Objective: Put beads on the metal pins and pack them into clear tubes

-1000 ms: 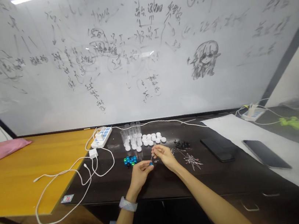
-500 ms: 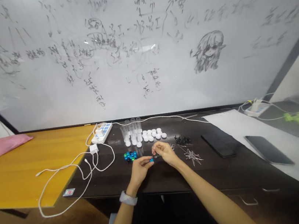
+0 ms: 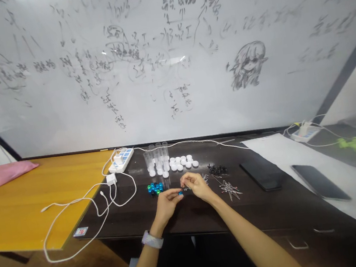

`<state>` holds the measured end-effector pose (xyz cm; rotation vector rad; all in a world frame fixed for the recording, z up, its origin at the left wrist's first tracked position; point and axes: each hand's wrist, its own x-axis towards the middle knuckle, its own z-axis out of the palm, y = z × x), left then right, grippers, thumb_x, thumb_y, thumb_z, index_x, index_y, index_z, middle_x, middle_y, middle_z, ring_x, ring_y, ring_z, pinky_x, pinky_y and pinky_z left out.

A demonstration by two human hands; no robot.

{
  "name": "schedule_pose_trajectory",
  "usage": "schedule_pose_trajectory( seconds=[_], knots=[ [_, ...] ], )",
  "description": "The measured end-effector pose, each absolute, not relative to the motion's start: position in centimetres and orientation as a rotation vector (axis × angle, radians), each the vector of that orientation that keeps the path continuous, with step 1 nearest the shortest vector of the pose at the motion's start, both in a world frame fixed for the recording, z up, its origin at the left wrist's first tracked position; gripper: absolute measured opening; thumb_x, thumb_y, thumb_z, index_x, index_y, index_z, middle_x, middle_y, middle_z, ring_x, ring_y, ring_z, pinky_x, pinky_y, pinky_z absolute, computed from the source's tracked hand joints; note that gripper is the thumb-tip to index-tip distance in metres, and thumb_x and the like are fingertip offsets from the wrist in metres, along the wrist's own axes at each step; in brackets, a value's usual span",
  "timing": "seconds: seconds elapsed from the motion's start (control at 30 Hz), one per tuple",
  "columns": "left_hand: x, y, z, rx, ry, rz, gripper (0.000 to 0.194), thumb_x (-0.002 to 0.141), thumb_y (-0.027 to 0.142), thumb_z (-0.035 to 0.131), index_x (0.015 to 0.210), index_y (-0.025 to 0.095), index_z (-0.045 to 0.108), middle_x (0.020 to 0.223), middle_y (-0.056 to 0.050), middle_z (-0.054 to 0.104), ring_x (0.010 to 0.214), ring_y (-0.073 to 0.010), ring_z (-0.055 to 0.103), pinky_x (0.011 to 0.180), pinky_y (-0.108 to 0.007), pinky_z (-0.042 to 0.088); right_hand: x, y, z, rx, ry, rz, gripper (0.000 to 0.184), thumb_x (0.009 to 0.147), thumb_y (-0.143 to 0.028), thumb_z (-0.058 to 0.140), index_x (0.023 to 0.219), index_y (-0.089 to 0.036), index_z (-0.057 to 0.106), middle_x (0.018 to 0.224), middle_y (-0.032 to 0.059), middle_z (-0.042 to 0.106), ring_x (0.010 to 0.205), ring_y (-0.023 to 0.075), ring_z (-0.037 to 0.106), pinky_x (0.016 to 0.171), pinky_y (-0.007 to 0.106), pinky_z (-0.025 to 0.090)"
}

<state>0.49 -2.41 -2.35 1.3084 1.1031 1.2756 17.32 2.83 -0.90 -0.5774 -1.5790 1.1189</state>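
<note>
In the head view, the left grip (image 3: 166, 208) is closed, pinching a small blue bead (image 3: 180, 192) between finger and thumb. The right grip (image 3: 198, 185) is nearly shut on a thin metal pin (image 3: 185, 187), too small to see clearly. Both hands are just right of the blue-green bead pile (image 3: 155, 189) on the dark worktop (image 3: 193, 219).

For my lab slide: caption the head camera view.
Left hand holds a blue bead by the right hand over a dark desk.

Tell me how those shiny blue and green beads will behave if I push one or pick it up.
The glossy blue and green beads look round, so a pushed one would probably roll. Their shiny finish suggests they may slip between fingers. They sit bunched together, so a nudge would likely shift neighbours too.
</note>
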Motion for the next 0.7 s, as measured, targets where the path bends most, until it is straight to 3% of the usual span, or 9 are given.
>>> schedule_pose_trajectory(
  seconds=[0.17,0.4,0.57,0.7],
  knots=[
    [0.5,-2.3,-2.4,1.324,1.108,1.249,0.034,0.065,0.029,0.084,0.094,0.015,0.078,0.093,-0.012,0.079,0.090,-0.0308,0.074,0.082,-0.039,0.058,17.5,2.7,-0.5,-0.590,-1.642,1.095,0.031,0.089,-0.049,0.064,0.078,-0.019,0.064,0.073,0.0023,0.062,0.070,0.0176,0.059,0.068,0.030,0.047],
    [0.2,-2.3,-2.1,1.346,1.055,1.199,0.040,0.065,0.033,0.086,0.100,0.016,0.078,0.104,-0.014,0.077,0.101,-0.0326,0.071,0.095,-0.044,0.053,17.4,2.7,-0.1,-0.570,-1.646,1.279,0.030,0.088,-0.049,0.065,0.085,-0.020,0.061,0.070,0.0005,0.061,0.065,0.0161,0.058,0.067,0.030,0.047],
    [-0.4,-2.7,-1.4,1.303,0.940,1.102,0.042,0.066,0.033,0.087,0.103,0.016,0.077,0.106,-0.014,0.077,0.096,-0.0294,0.072,0.093,-0.042,0.054,17.3,2.7,0.0,-0.573,-1.626,1.291,0.032,0.087,-0.050,0.067,0.087,-0.019,0.061,0.074,0.0002,0.060,0.067,0.0147,0.056,0.066,0.028,0.046],
    [-0.3,-3.1,-0.5,1.249,0.863,1.104,0.040,0.066,0.032,0.087,0.101,0.016,0.077,0.105,-0.012,0.077,0.094,-0.0259,0.073,0.091,-0.039,0.055,17.1,2.3,0.2,-0.524,-1.600,1.375,0.035,0.087,-0.051,0.067,0.102,-0.020,0.061,0.077,0.0000,0.061,0.062,0.0130,0.055,0.062,0.027,0.047]
  ],
)
